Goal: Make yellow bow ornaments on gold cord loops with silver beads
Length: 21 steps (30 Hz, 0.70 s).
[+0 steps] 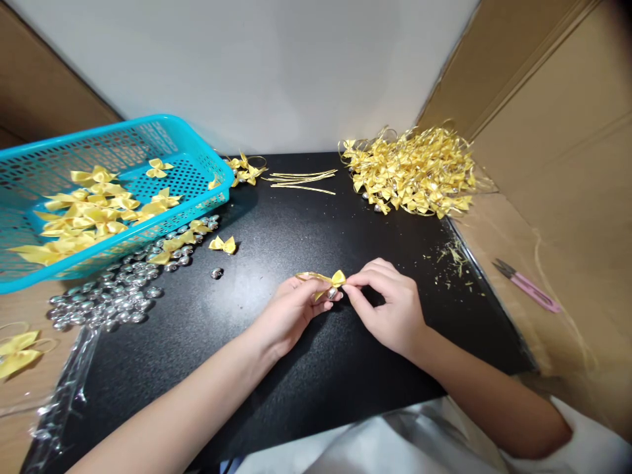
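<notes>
Over the black table (276, 230), my left hand (296, 306) pinches a yellow ribbon bow (338, 278) with a thin gold cord (309, 275) looping back over the fingers. A silver bead (332, 292) hangs just beneath the bow's knot, beside the left fingertips. My right hand (388, 299) is closed in a pinch at the bow's right side; whatever is between its thumb and forefinger is too small to tell. A loose bow (224, 245) and a single bead (216, 272) lie left of my hands.
At left, a blue basket (224, 178) holds yellow bows beside many silver beads (118, 296). Cut gold cords (303, 178) lie at the back. Finished-looking bows (415, 171) are heaped back right. Pink-handled snips (528, 288) rest on cardboard at right, near scattered clippings (454, 257).
</notes>
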Each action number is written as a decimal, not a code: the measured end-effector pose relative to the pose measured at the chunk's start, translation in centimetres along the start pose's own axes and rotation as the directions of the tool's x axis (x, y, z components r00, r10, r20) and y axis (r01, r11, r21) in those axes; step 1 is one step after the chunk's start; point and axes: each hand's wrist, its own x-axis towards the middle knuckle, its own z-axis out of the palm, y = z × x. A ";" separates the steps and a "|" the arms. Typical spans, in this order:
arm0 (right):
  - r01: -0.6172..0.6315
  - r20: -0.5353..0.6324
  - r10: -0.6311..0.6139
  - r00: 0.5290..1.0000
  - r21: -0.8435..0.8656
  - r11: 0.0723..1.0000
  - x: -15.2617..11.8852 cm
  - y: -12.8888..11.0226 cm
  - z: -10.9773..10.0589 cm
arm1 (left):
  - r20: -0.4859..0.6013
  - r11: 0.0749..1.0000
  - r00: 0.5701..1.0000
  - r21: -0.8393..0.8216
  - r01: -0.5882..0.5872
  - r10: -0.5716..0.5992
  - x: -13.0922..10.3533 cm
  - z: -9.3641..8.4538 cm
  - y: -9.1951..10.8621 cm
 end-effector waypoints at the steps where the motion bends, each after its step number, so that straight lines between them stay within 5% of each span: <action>1: 0.014 0.012 -0.013 1.000 -0.014 1.000 0.0 0.1 0.0 | -0.006 1.000 1.000 0.010 0.007 -0.007 0.0 0.0 0.1; 12: 0.109 0.077 -0.101 0.992 -0.105 0.989 0.2 0.4 -0.5 | -0.023 0.996 0.999 0.079 0.035 -0.033 0.0 0.0 0.1; 21: 0.026 0.057 -0.025 0.998 -0.009 1.000 -0.1 0.3 -0.1 | -0.035 0.997 0.999 0.063 0.038 -0.036 0.0 0.0 0.2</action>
